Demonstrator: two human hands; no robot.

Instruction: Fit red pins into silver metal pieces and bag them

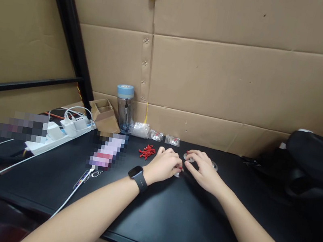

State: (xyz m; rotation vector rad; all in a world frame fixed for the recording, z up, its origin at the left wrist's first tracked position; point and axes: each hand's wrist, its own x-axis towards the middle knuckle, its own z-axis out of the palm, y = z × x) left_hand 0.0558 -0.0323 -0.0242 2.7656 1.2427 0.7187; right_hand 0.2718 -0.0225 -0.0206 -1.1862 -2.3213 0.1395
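Note:
My left hand [165,164], with a dark watch on its wrist, is closed in a pinch on a small clear piece with a red bit [176,174], mostly hidden by the fingers. Close by on the right, my right hand [204,172] has its thumb and fingertips around a clear round disc [187,157] with a red bit at its edge. Behind the right hand a second clear disc [215,166] lies on the black table, partly covered. A small heap of red cord loops [147,151] lies left of my left hand.
Along the cardboard wall stand a blue-lidded bottle [124,109], an open carton [104,116] and clear plastic packets [156,136]. A phone [108,151] on a white cable lies left, near a power strip [38,144]. A black bag [317,162] sits right.

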